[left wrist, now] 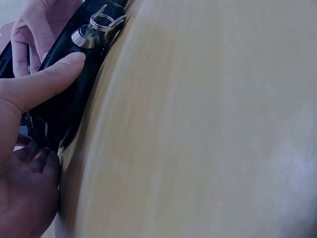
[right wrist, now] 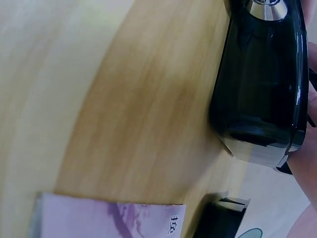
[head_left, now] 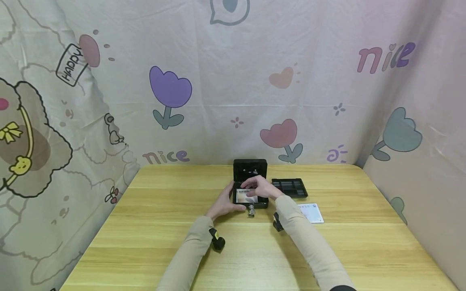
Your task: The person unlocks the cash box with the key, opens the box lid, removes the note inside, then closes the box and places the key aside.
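A small black lockable cash box (head_left: 262,205) stands on the table with its lid (head_left: 250,165) raised. My left hand (head_left: 223,203) holds the box at its left front corner; in the left wrist view the thumb (left wrist: 59,79) lies along the front, near the lock. Keys on a ring (left wrist: 101,22) hang from that lock. Over the box's inside is my right hand (head_left: 261,187), its fingers bent loosely down above a pale printed paper (head_left: 242,196) lying inside. Whether the fingertips touch the paper is hard to tell.
Right of the box lies a black compartment tray (head_left: 290,197). Closer to me, a printed card or leaflet (head_left: 314,213) is flat on the wooden table (head_left: 153,226), partly behind the right sleeve. A patterned cloth (head_left: 218,81) hangs behind the table.
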Tool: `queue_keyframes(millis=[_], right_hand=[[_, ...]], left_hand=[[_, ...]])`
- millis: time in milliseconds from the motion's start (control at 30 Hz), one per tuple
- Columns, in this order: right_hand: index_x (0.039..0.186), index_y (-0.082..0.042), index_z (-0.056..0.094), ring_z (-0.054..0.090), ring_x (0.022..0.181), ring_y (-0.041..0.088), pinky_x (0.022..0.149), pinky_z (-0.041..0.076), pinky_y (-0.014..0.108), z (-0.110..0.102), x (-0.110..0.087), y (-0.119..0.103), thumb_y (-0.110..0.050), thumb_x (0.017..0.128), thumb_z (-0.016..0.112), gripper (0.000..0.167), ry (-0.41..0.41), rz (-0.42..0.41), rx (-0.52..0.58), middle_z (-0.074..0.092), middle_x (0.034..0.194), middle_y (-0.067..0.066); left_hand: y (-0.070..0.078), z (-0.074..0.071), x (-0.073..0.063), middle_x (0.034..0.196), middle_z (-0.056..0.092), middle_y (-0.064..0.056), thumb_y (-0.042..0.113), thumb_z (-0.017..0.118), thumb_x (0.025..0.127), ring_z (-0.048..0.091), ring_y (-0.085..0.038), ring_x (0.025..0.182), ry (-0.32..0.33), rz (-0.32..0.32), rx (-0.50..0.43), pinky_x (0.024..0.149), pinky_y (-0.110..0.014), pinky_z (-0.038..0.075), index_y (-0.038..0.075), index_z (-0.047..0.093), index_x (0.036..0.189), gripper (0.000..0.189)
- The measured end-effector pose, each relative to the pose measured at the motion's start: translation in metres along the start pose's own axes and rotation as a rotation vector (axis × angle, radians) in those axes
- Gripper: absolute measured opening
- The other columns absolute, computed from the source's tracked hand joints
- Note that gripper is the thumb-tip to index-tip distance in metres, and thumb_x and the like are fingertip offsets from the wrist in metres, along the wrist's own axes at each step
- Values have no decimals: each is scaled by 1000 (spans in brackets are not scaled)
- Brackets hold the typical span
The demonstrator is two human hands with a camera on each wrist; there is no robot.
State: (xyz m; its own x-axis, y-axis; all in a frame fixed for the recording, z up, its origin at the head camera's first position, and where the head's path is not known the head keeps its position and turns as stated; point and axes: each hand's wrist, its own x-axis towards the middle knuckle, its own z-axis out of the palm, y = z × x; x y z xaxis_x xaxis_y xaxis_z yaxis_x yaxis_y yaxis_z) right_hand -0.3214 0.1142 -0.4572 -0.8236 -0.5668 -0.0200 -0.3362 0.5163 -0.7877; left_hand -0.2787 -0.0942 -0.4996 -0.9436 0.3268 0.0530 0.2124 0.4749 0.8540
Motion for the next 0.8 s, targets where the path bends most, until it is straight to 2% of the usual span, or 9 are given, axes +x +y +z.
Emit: queue_keyframes(millis=[133, 267, 433, 633, 800], right_hand=[[122, -4, 70, 66, 114, 28, 99, 57, 43, 1, 0, 1, 1, 88, 72, 35, 15, 5, 10, 71, 125, 14], [120, -3, 71, 67, 102, 21, 90, 60, 37, 2, 1, 2, 2, 86, 73, 34, 39, -2, 11, 72, 122, 15], [113, -5, 74, 65, 91, 16, 81, 59, 31, 5, 3, 2, 5, 83, 74, 32, 98, 5, -12, 74, 111, 12], [102, -8, 76, 61, 80, 14, 70, 53, 25, 6, 3, -1, 1, 83, 76, 21, 149, 35, -38, 72, 93, 5], [94, -5, 75, 62, 73, 12, 64, 52, 23, 5, 4, 2, -5, 84, 78, 11, 174, 10, -44, 73, 84, 6]], left_hand=[[0, -1, 0, 169, 14, -21, 27, 90, 75, 17, -41, 155, -2, 1, 5, 127, -59, 21, 1, 14, 161, 118], [0, -1, 0, 169, 14, -21, 26, 90, 75, 17, -41, 156, -6, 7, 16, 127, -58, 21, 1, 14, 161, 118], [0, -1, -1, 167, 16, -24, 25, 90, 74, 19, -43, 154, -8, 21, 26, 126, -59, 22, -2, 15, 160, 117], [0, 0, 0, 168, 16, -23, 26, 90, 74, 18, -42, 155, -6, 10, 24, 126, -59, 21, -1, 14, 160, 117], [0, 0, 0, 168, 15, -23, 26, 90, 74, 18, -42, 155, -1, 10, 23, 127, -59, 21, 0, 14, 160, 117]])
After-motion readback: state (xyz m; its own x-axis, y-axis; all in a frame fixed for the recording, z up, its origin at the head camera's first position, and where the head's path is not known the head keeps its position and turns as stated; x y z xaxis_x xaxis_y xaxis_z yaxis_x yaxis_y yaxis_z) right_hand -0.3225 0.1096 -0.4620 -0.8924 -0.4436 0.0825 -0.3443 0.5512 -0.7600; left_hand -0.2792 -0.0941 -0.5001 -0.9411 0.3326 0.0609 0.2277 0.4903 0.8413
